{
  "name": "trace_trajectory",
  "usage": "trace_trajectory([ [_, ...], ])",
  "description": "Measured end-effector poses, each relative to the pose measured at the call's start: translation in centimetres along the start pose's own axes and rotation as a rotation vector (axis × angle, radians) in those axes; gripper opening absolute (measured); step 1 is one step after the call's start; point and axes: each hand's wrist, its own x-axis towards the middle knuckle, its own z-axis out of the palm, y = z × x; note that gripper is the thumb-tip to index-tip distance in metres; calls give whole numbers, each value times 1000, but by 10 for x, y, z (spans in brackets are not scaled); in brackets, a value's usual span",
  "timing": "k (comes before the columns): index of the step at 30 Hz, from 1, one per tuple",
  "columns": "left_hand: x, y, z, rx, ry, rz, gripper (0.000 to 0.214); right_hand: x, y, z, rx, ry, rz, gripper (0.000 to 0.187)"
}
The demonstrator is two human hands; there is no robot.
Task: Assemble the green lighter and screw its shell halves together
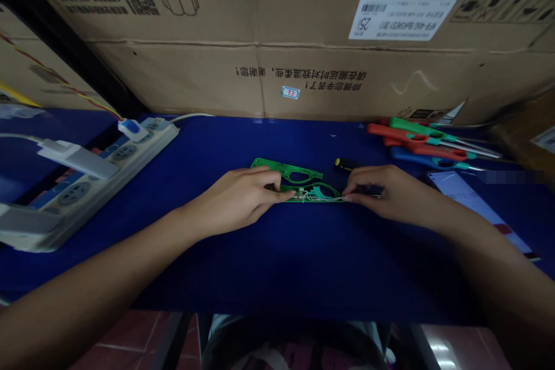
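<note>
A green long-nosed gas lighter lies opened into two halves. The lower casing half (333,189) holds a teal trigger (318,191), small metal parts and thin white wires (324,199). My left hand (236,199) grips this half at its left end, thumb pressed on the inner parts. My right hand (385,189) is closed in a pinch on the white wire at the right end; its fingertips partly hide what they hold. Just behind lies the other green casing half (281,167), its inside facing up. A black-and-yellow screwdriver handle (344,163) shows behind my right hand.
Several red, green and blue lighters (407,136) are piled at the back right, near a lit phone (477,205). A power strip (150,147) with plugged-in chargers (80,160) stands left. A large cardboard box (195,81) walls off the back of the blue tabletop (277,260).
</note>
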Motion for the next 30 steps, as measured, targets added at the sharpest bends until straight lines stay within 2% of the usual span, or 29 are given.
trace_trajectory([
  [5,-1,3,1,4,-9,-14,36,1,-1,-1,-10,-16,3,16],
  [13,3,-3,9,-506,25,-223,27,1,3,0,38,-20,31,18],
  [19,4,-2,7,-570,54,-255,29,1,2,1,29,-24,34,18],
  [24,5,-1,11,-603,162,-273,23,0,1,0,8,-33,26,16],
  [27,5,-11,14,-600,333,-384,22,0,0,-1,10,-23,12,16],
  [29,4,-22,15,-487,454,-461,26,0,-1,-1,19,16,8,17],
  [30,4,-28,15,-403,459,-490,30,0,-2,0,22,50,6,18],
])
